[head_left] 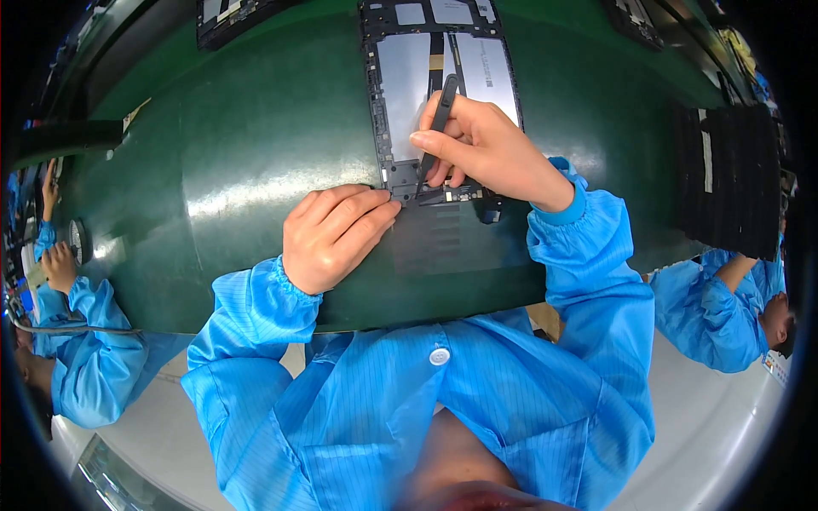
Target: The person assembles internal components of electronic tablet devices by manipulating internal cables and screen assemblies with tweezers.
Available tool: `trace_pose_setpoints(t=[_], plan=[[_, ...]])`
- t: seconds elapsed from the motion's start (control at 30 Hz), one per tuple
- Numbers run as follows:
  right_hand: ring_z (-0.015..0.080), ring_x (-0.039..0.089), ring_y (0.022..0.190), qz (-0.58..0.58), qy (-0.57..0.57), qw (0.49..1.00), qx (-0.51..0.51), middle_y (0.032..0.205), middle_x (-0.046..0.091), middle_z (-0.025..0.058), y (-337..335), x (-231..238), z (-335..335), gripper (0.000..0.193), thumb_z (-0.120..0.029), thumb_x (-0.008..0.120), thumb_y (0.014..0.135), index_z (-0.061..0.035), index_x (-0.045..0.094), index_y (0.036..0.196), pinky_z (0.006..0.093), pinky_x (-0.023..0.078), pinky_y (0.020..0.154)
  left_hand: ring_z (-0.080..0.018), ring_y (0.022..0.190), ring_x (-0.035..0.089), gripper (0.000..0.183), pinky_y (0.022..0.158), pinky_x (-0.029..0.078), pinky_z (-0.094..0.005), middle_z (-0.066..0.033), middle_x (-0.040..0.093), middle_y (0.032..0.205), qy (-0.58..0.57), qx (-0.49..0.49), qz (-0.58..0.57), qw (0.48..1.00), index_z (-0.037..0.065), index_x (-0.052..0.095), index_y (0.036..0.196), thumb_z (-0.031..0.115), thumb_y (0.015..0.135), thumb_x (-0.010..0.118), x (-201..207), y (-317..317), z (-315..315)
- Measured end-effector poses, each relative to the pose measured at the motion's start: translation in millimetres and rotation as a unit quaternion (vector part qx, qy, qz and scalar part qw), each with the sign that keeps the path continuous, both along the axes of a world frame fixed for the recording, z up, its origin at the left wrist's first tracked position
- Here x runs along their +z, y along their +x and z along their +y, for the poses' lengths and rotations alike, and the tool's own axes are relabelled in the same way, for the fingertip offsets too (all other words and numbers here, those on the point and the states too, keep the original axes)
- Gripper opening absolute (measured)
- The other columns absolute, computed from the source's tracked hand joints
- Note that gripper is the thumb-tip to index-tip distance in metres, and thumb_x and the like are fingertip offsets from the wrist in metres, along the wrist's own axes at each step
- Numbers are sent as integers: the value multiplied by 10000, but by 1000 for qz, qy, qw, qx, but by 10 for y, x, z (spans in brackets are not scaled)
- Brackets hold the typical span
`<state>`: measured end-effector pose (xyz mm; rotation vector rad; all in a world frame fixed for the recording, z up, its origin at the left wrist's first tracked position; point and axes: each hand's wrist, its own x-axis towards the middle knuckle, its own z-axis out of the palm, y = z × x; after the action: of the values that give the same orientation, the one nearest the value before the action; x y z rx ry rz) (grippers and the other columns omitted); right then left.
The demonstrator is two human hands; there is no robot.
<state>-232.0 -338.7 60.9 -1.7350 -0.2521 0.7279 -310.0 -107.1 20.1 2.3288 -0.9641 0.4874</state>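
Observation:
A tablet-like device (405,94) lies on the green work surface, its inside showing silver panels, a dark frame and dark ribbon cables. My right hand (498,153) is closed around black tweezers (440,111), holding them steeply with the tips down at the device's near end. Small parts and a circuit strip (460,196) show there; what the tips touch is too small to tell. My left hand (334,234) lies with its fingers stretched out, fingertips against the device's near left corner. Its thumb is hidden.
More dark device frames lie at the far edge, one at the left (234,24) and one at the right (635,21). A stack of black trays or pads (731,179) stands at the right. People in blue sleeves sit at the left (102,349) and right (711,311).

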Motion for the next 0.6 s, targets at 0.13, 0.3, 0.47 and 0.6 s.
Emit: trace_pose_setpoints(t=[0.13, 0.3, 0.47, 0.6], plan=[[152, 699, 689, 7, -2, 1000, -4, 788, 663, 89, 3, -30, 12, 246, -245, 613, 997, -20, 567, 1084, 232, 512, 533, -222, 893, 678, 337, 730, 541, -322, -43, 704, 977, 3, -2, 6, 1000, 74, 739, 967, 25, 639, 801, 5, 3, 10], [146, 699, 691, 2, -6, 1000, -3, 784, 663, 85, -8, -47, 30, 239, -250, 612, 998, -26, 566, 1070, 229, 508, 532, -222, 890, 676, 332, 730, 547, -325, -43, 703, 977, 1, -2, 4, 1000, 71, 739, 961, 26, 637, 801, -8, 7, 30], [138, 699, 695, -2, -6, 1000, -6, 785, 662, 78, -24, -60, 23, 233, -250, 614, 997, -32, 562, 1062, 224, 506, 535, -225, 882, 673, 326, 725, 552, -328, -44, 702, 974, -2, -2, 4, 1000, 67, 738, 957, 26, 641, 802, -4, 10, 25], [136, 700, 692, -15, -6, 1000, -16, 790, 665, 75, -36, -82, 13, 227, -241, 618, 995, -34, 557, 1065, 221, 505, 532, -225, 873, 671, 314, 719, 553, -326, -47, 702, 962, -1, -1, 2, 1000, 64, 737, 955, 24, 650, 803, -10, 10, 20]])
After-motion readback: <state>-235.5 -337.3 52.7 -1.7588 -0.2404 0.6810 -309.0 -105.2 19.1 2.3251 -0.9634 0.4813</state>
